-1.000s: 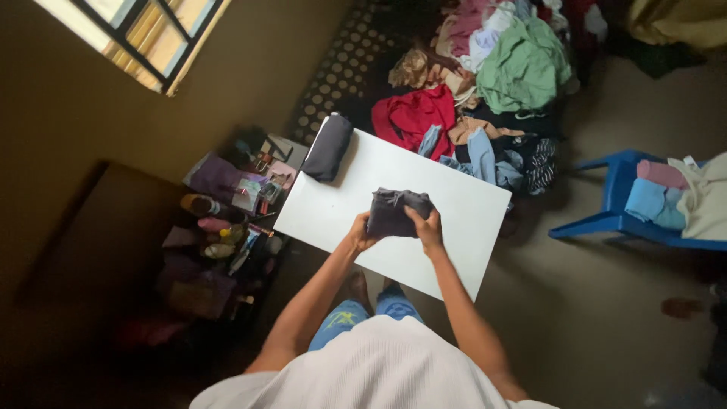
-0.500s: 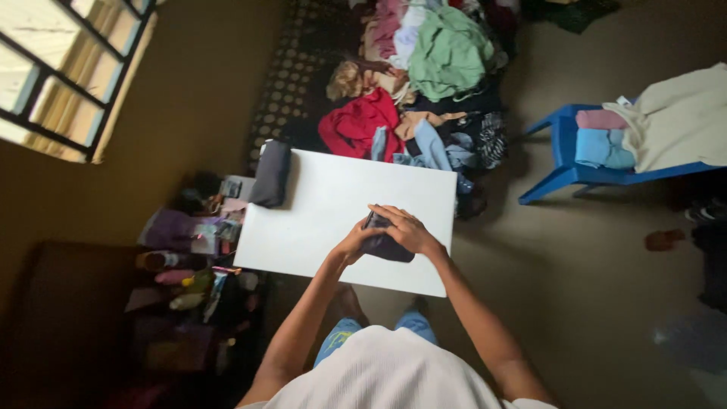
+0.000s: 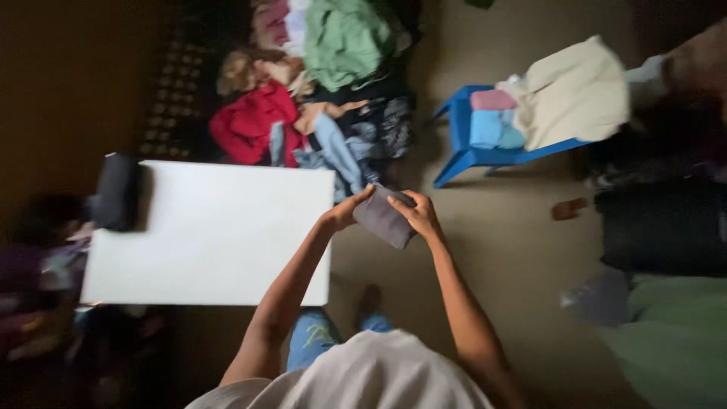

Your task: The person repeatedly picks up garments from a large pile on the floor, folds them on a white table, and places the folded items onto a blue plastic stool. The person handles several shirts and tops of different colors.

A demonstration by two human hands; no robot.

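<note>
Head view: folded grey cloth (image 3: 385, 218) lies diagonally, upper-left to lower-right.

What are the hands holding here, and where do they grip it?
A folded grey cloth, left hand at its left edge, right hand at its right.

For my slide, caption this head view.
Both hands, left hand and right hand, hold a folded grey cloth beside the white table.
</note>
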